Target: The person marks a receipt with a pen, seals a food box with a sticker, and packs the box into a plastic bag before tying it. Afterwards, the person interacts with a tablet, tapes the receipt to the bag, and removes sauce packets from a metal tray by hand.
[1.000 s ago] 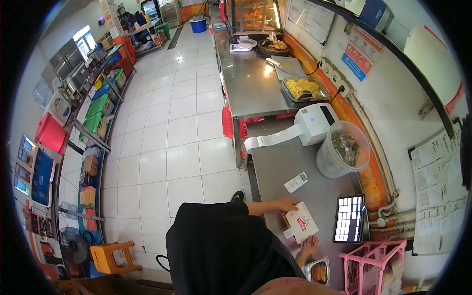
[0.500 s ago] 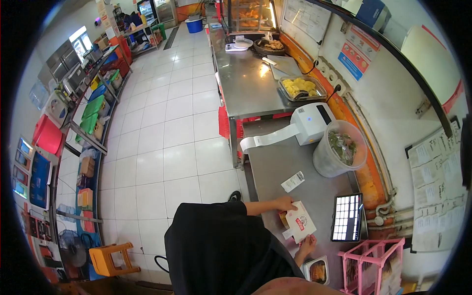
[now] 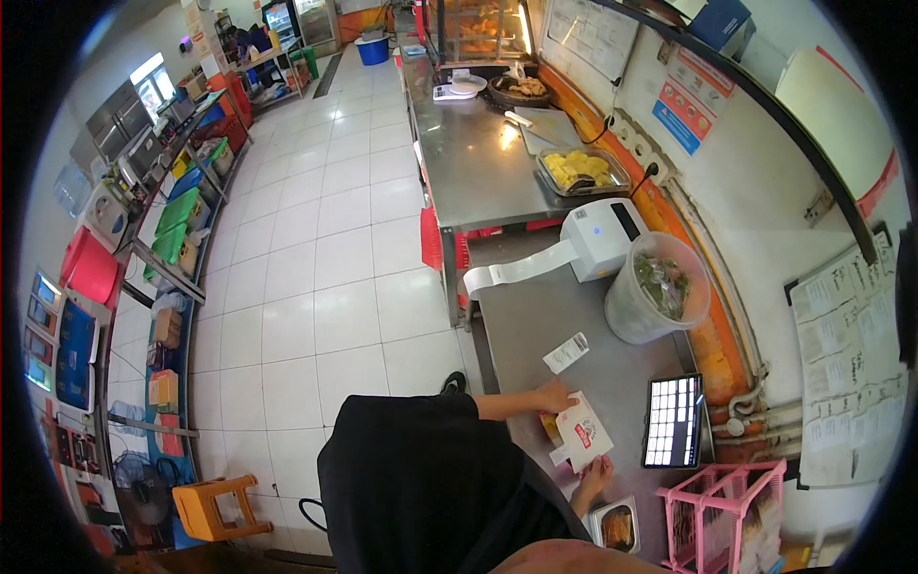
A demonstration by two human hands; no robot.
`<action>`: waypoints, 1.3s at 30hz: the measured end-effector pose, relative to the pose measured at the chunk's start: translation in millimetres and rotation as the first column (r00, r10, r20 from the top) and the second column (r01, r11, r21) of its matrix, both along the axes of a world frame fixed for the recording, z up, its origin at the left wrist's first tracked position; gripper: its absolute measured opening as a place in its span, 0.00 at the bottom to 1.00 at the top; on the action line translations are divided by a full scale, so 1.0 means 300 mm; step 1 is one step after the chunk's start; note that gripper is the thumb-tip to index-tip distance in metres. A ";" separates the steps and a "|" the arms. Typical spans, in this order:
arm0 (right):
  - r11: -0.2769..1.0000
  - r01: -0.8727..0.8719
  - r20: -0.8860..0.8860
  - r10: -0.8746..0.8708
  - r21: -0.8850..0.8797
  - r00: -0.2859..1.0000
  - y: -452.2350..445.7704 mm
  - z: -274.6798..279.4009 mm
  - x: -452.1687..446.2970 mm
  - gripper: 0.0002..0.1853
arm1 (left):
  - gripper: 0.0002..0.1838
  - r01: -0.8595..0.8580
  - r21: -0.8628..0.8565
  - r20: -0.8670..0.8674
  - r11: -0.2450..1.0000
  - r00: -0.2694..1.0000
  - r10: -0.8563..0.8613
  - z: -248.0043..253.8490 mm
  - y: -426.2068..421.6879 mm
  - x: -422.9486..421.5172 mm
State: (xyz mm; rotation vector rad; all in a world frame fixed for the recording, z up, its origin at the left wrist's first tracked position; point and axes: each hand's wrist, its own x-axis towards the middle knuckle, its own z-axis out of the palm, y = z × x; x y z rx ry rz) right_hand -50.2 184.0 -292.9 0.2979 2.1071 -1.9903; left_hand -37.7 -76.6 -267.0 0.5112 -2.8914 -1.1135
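A white printed carton (image 3: 585, 430) with red lettering lies between my two hands on the steel counter (image 3: 521, 335). My left hand (image 3: 553, 396) grips its upper left corner, fingers closed on the edge. At its lower edge, my right hand (image 3: 597, 474) pinches the carton with thumb and fingers. A small pale tab sticks out at the carton's left side, and something yellow-brown shows under that side. A white printed label (image 3: 566, 353) lies just above my left hand. A foil tray of browned food (image 3: 615, 527) stands below my right hand.
A tablet (image 3: 673, 421) stands right of the carton, with a pink rack (image 3: 724, 507) below it. Farther up are a label printer (image 3: 600, 239) with paper strip and a clear bucket of greens (image 3: 657, 287). A tray of yellow food (image 3: 581, 171) sits on the far table.
The view has shifted slightly, so the scene sits a little further left. Both hands keep their hold on the carton.
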 end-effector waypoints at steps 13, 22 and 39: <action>0.993 0.095 0.127 -0.085 -0.068 0.988 0.000 0.029 0.013 0.13 | 0.12 -0.003 0.689 -0.097 0.725 0.991 0.096 -0.024 -0.053 0.105; 0.311 -0.429 -0.092 0.884 0.848 0.459 -0.087 0.355 -0.077 0.47 | 0.58 0.800 -0.167 0.052 0.577 0.591 -0.805 0.273 -0.094 -0.046; 0.236 -0.400 -0.064 0.915 0.885 0.399 -0.111 0.364 -0.062 0.46 | 0.56 0.840 -0.264 0.050 0.474 0.502 -0.863 0.231 -0.066 -0.052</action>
